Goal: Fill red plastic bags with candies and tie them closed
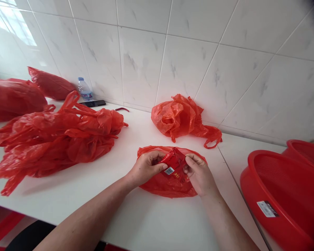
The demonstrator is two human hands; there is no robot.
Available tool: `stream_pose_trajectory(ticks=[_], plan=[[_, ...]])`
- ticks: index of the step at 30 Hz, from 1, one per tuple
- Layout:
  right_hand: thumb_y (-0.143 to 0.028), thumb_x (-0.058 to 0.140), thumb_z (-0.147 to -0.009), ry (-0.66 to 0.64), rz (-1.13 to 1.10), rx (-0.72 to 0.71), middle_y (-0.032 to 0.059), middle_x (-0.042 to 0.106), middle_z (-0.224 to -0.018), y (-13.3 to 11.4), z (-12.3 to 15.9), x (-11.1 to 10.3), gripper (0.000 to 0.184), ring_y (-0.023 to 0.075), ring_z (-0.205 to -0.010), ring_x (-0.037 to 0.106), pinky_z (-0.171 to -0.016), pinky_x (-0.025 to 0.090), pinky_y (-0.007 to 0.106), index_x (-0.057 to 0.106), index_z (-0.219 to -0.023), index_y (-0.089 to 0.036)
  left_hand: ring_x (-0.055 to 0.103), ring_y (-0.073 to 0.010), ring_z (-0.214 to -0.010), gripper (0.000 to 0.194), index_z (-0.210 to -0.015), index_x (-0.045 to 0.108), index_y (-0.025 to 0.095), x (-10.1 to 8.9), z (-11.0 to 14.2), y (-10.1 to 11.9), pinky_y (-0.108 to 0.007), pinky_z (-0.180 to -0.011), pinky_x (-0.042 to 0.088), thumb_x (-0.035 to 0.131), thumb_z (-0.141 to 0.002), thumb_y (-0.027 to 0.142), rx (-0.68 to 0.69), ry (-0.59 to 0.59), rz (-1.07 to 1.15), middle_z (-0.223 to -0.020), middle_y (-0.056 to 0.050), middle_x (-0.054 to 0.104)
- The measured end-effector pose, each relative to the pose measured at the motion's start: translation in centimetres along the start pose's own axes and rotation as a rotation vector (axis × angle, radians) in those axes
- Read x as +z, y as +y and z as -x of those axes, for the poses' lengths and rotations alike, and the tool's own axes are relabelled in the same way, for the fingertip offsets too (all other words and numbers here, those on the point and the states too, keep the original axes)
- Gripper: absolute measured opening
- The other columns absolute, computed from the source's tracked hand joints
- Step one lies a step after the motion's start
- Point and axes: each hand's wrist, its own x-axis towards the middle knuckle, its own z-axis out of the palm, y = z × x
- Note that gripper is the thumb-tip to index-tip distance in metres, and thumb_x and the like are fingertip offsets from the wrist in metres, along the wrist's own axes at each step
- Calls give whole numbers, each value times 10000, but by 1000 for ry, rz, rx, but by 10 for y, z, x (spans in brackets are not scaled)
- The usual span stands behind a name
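Observation:
Between my two hands is a small glossy red packet (176, 161) with a white barcode label and yellow marks. My left hand (152, 166) pinches its left side, thumb on the front near the barcode. On the packet's right edge, the thumb and fingers of my right hand (200, 174) are closed. Both hands are over an opened red plastic bag (170, 190) that lies on the white table. What is inside that bag is hard to make out.
Crumpled red plastic bags (78, 143) lie to the left, with filled red bags (13, 99) behind. Another crumpled bag (183, 116) sits by the tiled wall. Along the back are a water bottle (84, 90), a phone (94, 103) and a small dark-red curved object (122, 109). Red plastic baskets (264, 195) stand right.

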Motion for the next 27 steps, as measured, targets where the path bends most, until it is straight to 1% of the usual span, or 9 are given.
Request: stream_pose_trajectory(ticks=[4,7,9,11,15,17,19,23,27], plan=[[-484,686,-724,47,117,-73,-40,532,-654,4,1,3,307,78,-527,447,-467,348,199,558,-829,-225,631,-155,-772,195,-995,621,203,1,2,-1,-273,-703,504,605,-802,218,174,215,-332,-909,-36,686],[-634,526,-775,-117,130,17,19,589,-712,4,5,7,429,121,-554,511,-464,382,234,571,-818,-210,604,-145,-807,173,-982,606,208,1,3,-3,-269,-722,495,574,-815,172,357,327,-591,-890,-27,658],[-682,428,-796,-276,84,64,69,632,-843,3,9,12,515,174,-654,572,-520,437,278,592,-937,-215,585,-154,-850,162,-973,599,200,1,3,-4,-284,-741,495,543,-829,150,472,326,-732,-916,-44,633],[-634,449,-816,-343,54,68,77,637,-978,2,12,17,480,201,-754,595,-595,473,306,572,-1070,-246,574,-165,-869,142,-961,597,194,2,2,-4,-306,-754,496,530,-842,154,556,287,-839,-935,-58,616],[-408,563,-823,-253,92,65,43,645,-993,4,11,18,280,192,-795,596,-642,484,296,599,-1064,-270,576,-168,-856,101,-945,598,199,7,2,-2,-334,-779,495,544,-863,224,628,189,-884,-916,-53,611],[-362,556,-817,-211,120,63,36,654,-944,6,7,14,241,190,-772,597,-625,481,290,625,-1025,-260,576,-177,-879,121,-951,601,208,9,3,0,-347,-794,495,574,-848,268,597,189,-830,-934,-55,605],[-332,551,-805,-170,174,49,26,660,-884,8,4,10,216,183,-729,597,-612,476,287,643,-982,-250,570,-195,-934,199,-991,601,214,8,3,0,-363,-819,493,612,-821,315,505,249,-741,-990,-70,591],[-312,538,-796,-148,279,22,17,669,-819,7,4,8,213,176,-684,590,-617,471,290,658,-951,-229,569,-211,-1015,310,-1096,575,227,0,0,-3,-379,-872,477,608,-815,353,198,353,-502,-1116,-80,579],[-342,539,-806,-160,309,12,19,672,-830,7,6,9,238,182,-703,582,-635,469,296,665,-978,-236,634,-205,-914,380,-1156,552,200,-7,-4,-6,-368,-832,501,565,-834,400,-100,194,-80,-1009,-66,671]])
